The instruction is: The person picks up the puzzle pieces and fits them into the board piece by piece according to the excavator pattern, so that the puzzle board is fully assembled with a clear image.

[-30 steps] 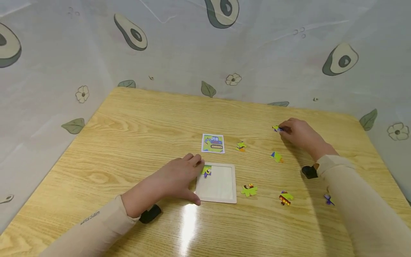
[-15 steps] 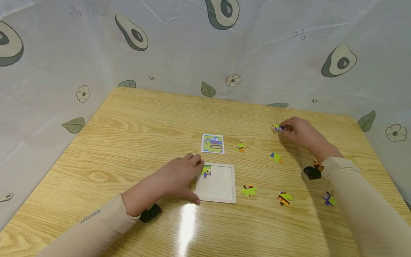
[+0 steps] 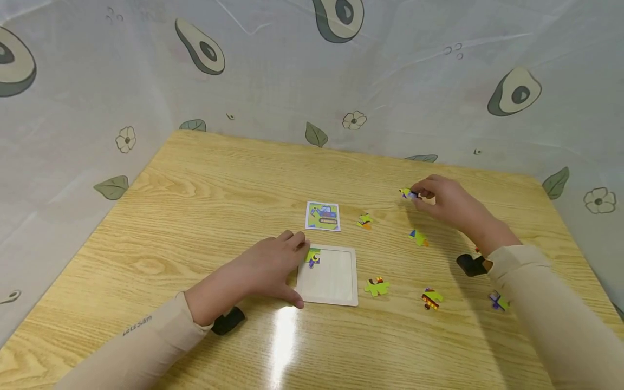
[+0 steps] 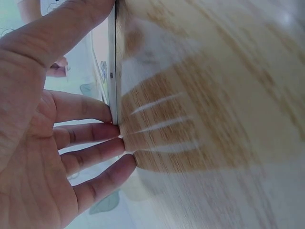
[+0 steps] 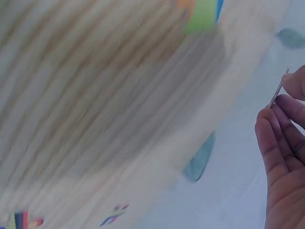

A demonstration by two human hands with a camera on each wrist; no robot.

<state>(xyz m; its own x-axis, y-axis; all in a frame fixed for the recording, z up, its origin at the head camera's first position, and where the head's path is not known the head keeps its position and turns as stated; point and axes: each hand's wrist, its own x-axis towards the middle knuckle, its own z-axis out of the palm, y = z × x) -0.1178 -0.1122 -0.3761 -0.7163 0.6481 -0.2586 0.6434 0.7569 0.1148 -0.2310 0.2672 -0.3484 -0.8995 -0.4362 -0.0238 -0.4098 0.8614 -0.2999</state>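
Observation:
My right hand pinches a green and purple jigsaw piece between thumb and fingers, over the far right of the table; in the right wrist view the piece shows edge-on as a thin sliver. My left hand rests along the left side of a square puzzle tray, its light rim partly covered by the fingers. In the left wrist view those fingers are spread loosely, tips at the tray's edge and the tabletop. One piece lies in the tray's upper left corner.
Behind the tray lies a picture card of a digger. Several loose pieces are scattered to the right, among them a green one, a green and blue one and one beside the right sleeve. A patterned curtain hangs behind the table.
The right hand has carried its jigsaw piece a little to the left. The left hand has stayed at the tray.

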